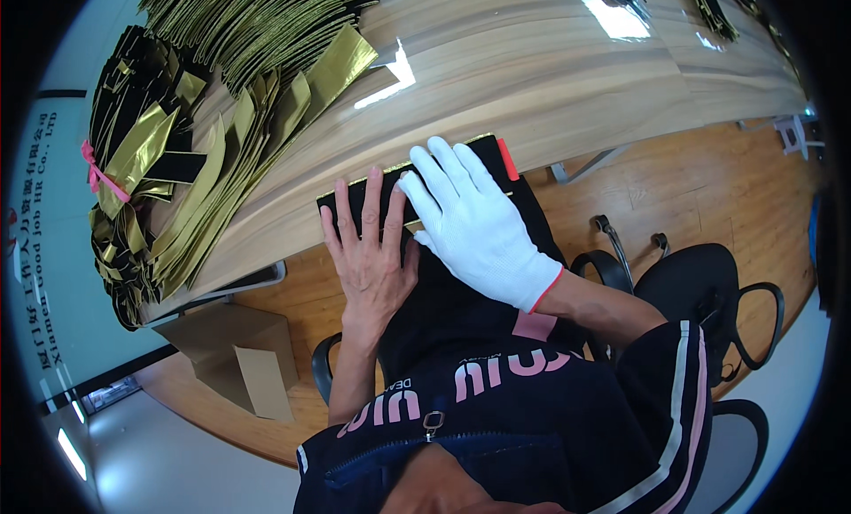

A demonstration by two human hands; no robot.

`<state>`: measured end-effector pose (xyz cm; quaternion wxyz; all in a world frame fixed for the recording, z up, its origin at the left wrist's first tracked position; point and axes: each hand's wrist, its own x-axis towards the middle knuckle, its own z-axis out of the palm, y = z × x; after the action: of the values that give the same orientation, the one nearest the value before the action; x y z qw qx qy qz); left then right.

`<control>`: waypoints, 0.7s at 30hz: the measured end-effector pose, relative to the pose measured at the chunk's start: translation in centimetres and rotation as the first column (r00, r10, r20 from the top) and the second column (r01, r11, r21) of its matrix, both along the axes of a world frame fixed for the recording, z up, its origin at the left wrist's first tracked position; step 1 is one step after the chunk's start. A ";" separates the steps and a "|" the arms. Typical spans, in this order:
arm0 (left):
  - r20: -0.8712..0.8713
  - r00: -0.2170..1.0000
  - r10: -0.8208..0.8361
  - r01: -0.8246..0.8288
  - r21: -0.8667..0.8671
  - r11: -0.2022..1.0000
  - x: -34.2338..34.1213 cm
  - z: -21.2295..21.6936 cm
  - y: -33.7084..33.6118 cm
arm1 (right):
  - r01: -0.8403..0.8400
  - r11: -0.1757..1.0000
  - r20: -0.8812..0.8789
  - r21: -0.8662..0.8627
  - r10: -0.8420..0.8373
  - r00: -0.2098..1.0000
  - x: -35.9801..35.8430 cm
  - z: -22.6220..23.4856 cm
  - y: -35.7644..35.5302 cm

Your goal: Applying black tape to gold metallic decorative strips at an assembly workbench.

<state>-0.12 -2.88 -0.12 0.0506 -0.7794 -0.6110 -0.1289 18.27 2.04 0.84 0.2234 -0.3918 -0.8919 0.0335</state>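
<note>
At the table's near edge lies a flat black piece (489, 151) with a thin gold border, possibly fabric. A small red tab (508, 159) shows at its right end. My bare left hand (368, 266) rests on the left part of the piece, fingers spread and pointing away from me. My right hand (483, 235), in a white knit glove with a red cuff edge, lies flat across the right part, its fingers stretched out. The hands are close together, and neither grips anything. Much of the black piece is hidden beneath them.
On the wood-grain table (532, 80), a row of black-and-gold pieces (248, 27) lies at the far left. Nearer are long gold strips (222, 173) and a bundle with a pink tie (91, 167). A cardboard box (266, 337) stands below left; a black chair (691, 288) is at right.
</note>
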 end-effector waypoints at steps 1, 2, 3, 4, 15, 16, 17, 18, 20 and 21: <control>0.002 1.000 0.002 -0.002 0.002 1.000 -0.1 0.0 -0.1 | 0.001 1.000 0.003 0.004 -0.001 1.000 0.0 0.0 0.0; 0.004 1.000 0.004 -0.004 0.002 1.000 -0.1 0.0 -0.1 | -0.002 1.000 0.005 0.006 0.002 1.000 0.0 0.0 0.1; 0.006 1.000 0.005 -0.005 0.001 1.000 -0.1 0.0 -0.1 | -0.002 1.000 -0.008 0.017 0.002 1.000 0.0 -0.1 0.1; 0.008 1.000 0.008 -0.008 0.004 1.000 0.0 0.0 -0.1 | -0.002 1.000 -0.022 0.027 0.003 1.000 0.0 -0.2 0.2; 0.002 1.000 0.020 -0.020 0.035 0.999 0.3 -0.4 0.1 | -0.077 0.987 0.027 0.139 0.074 0.997 1.3 0.2 1.9; 0.001 1.000 0.018 -0.018 0.034 0.999 0.3 -0.4 0.1 | -0.084 0.987 0.041 0.138 0.079 0.996 1.4 0.4 1.9; 0.004 1.000 0.015 -0.015 0.043 0.999 0.2 -0.5 0.1 | -0.082 0.987 0.040 0.139 0.078 0.996 1.5 0.4 2.0; 0.007 1.000 0.012 -0.012 0.052 0.999 0.2 -0.6 0.2 | -0.096 0.986 0.045 0.135 0.090 0.995 1.6 0.5 2.1; 0.002 1.000 0.013 -0.013 0.054 0.998 0.3 -0.6 0.2 | -0.108 0.985 0.050 0.132 0.102 0.994 1.9 0.7 2.3; -0.002 1.000 0.015 -0.015 0.056 0.998 0.3 -0.6 0.2 | -0.115 0.984 0.059 0.138 0.108 0.992 2.1 0.9 2.4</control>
<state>0.18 -2.71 -0.73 0.0738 -0.7733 -0.6128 -0.1448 20.37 4.43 1.72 0.2254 -0.3253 -0.9180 -0.0271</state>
